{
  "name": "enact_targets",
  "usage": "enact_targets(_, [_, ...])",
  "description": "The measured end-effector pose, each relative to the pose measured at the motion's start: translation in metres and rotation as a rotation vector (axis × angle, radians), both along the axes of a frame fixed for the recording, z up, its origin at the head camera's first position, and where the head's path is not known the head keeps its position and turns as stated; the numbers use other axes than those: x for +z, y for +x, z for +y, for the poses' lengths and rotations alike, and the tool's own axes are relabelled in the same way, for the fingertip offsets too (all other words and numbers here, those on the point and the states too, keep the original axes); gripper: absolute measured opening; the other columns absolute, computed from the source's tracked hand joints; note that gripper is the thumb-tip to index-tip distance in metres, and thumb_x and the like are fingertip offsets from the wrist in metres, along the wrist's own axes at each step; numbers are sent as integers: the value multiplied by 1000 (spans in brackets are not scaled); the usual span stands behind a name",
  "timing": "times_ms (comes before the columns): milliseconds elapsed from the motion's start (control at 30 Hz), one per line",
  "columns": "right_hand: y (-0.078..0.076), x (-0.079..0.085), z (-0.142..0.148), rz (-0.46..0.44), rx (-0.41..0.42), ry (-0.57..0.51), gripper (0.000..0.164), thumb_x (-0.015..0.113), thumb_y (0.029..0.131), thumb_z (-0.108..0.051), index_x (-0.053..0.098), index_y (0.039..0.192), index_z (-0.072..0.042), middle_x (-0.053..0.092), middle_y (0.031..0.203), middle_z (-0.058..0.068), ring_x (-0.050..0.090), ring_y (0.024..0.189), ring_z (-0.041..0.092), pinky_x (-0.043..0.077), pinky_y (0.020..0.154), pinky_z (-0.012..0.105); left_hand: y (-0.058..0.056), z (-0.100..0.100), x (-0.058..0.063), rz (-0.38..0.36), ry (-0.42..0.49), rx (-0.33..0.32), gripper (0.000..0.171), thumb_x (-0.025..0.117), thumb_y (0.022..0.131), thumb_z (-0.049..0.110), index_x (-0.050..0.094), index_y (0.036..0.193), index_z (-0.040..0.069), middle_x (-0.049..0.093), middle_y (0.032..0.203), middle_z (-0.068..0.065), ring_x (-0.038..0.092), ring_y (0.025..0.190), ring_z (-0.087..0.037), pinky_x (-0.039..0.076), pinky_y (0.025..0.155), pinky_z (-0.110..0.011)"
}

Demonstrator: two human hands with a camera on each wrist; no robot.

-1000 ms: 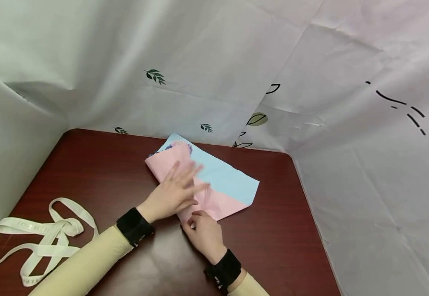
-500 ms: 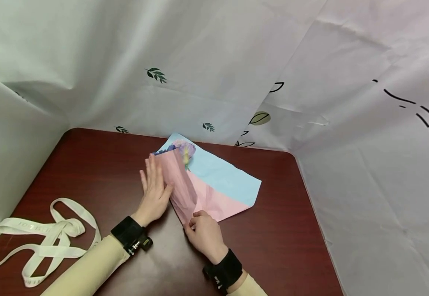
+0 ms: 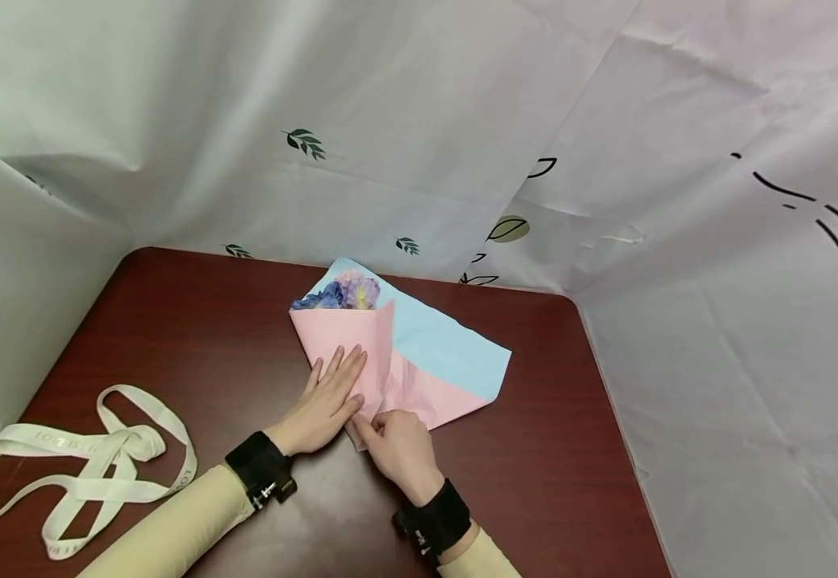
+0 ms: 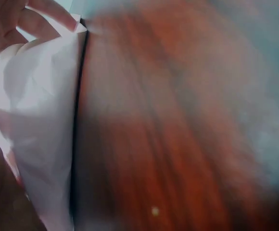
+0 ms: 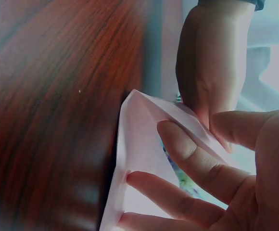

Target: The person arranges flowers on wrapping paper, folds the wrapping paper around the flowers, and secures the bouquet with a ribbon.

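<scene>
A sheet of wrapping paper (image 3: pixel 441 333), blue with pink on its folded side, lies on the table. Its pink left flap (image 3: pixel 343 329) is folded across a blue flower and a purple-pink flower (image 3: pixel 360 292), whose heads show above the edge; their stems are hidden. My left hand (image 3: pixel 321 411) rests on that flap, fingers spread and straight. At the lower point of the paper, my right hand (image 3: pixel 402 451) pinches the pink fold. The right wrist view shows the thumb and index finger on the folded edge (image 5: pixel 151 103), with other fingertips touching the paper.
A loosely tangled white printed ribbon (image 3: pixel 119 449) lies at the table's left front. The dark red wooden table (image 3: pixel 549 449) meets white patterned sheeting (image 3: pixel 404 185) at the back and sides.
My left hand swung left to the paper's outer edge, then came back right, bringing the pink flap down flat. The flower heads became more visible. My right hand stayed at the lower point.
</scene>
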State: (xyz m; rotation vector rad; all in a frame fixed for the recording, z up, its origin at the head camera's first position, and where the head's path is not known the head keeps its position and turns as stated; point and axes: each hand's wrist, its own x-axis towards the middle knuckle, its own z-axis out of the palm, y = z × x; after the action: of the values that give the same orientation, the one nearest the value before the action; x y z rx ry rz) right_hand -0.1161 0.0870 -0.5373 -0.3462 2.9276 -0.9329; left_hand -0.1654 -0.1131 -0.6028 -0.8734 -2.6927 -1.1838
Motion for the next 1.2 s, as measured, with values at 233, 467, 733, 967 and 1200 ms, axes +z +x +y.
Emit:
enact_targets(233, [-1,1,0,0,-71,23,61,67,111,-45,58,56,-22,46,49,-12,53,49,9,38,46,30,6,-7,0,-65,-59,-31,71,50,120,31,17,180,12,17,185,-13,2,171,-41,-5,130,-72])
enact_targets(467, [5,3,-2,-96,-43,-79,41,71,108,-46,71,78,-18,60,63,-9,63,60,13,46,55,33,8,-9,-4,-13,16,-44,74,52,119,32,14,181,19,5,188,-10,-10,172,-36,-9,128,-74])
enact_targets(733, [16,-12,-16,12,-69,22,28,89,94,-44,78,97,-18,79,84,-10,80,101,31,65,76,52,11,-7,5,32,61,-45,73,45,121,31,4,181,20,-12,186,-15,-18,170,-37,-13,128,-73])
enact_targets(967, [26,-18,-27,149,-30,95,24,83,100,-22,81,77,-17,73,80,-3,72,124,51,58,95,74,12,-7,9,175,220,56,73,34,122,45,5,180,10,-8,185,-21,-12,171,-39,-8,126,-78])
enact_targets(1200, [32,-41,-22,232,-3,1,21,76,107,-26,90,97,-15,67,101,2,53,136,69,42,101,88,2,-9,-2,182,309,84,74,37,122,41,-1,180,12,-8,187,-12,-11,172,-31,-16,131,-61])
